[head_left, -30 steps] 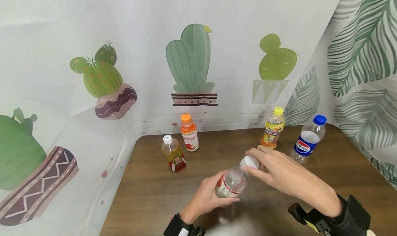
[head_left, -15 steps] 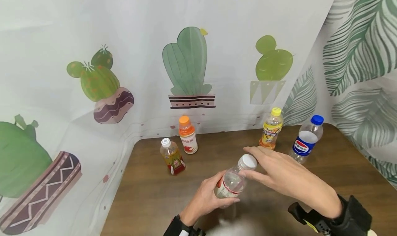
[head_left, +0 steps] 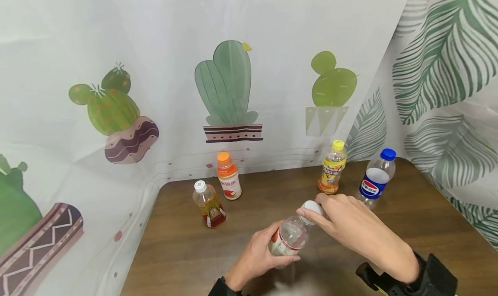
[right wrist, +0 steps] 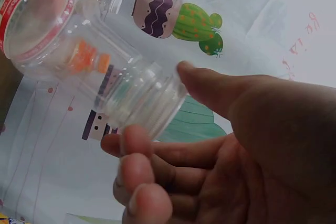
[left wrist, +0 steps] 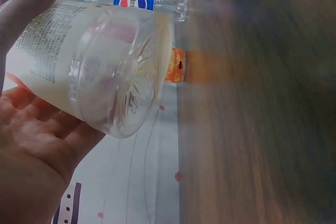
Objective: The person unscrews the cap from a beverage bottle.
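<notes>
Head view, clock centred on the red-labelled clear bottle [head_left: 292, 235]: it's tilted, held off the wooden table [head_left: 171, 253], the left hand [head_left: 262, 250] wrapped round its body. Up at half past one sits its white cap [head_left: 312, 207], and the right hand [head_left: 344, 216] has that pinched between thumb and fingers! Standing about: amber drink bottle [head_left: 210, 205] near 10, orange-capped bottle [head_left: 229, 178] between 10 and 11, yellow-capped bottle [head_left: 332, 168] at 1, Pepsi bottle [head_left: 376, 180] at 2.

Over to the left wrist: the held bottle's base faces 3 o'clock, thumb over the top, fingers cupped beneath.

Right wrist now: the bottle slants in from 10 o'clock, thumb tip at the neck end, fingers curled toward 7; whether every fingertip touches, can't tell. Printed cactus cloth [right wrist: 252, 40] behind.
</notes>
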The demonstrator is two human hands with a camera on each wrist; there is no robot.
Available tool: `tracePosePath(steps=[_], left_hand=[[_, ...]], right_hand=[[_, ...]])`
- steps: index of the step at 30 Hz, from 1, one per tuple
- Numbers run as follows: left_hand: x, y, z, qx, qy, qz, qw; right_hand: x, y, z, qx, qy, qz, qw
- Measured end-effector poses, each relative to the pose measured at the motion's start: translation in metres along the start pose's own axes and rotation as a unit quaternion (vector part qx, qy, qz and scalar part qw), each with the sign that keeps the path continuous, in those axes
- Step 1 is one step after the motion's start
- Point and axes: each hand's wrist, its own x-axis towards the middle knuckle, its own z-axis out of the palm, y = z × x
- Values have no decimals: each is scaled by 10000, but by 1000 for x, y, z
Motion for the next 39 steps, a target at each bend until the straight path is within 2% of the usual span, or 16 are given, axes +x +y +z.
tracePosePath(steps=[11,19,29,32,36,39], left_hand=[[-1,-2,-2,147,44,106,9998],[-3,2,-6,216,31,89,9997],[-9,3,-8,83,38,62,9999],[-9,3,-8,89,87,59,9999],[-9,2,-8,86,158,70,9998],[-9,1,-9,59,208,81,9997]], right_hand=[[2,2,0,430,-337,-103,9985],[2,4,-4,607,-472,-368,9964],[-3,5,-3,602,-488,-796,9938],[-3,4,-4,519,-576,-731,9943],[-4,2,-9,471,-807,-433,9947],[-4,0,-13,504,-809,-242,9952]])
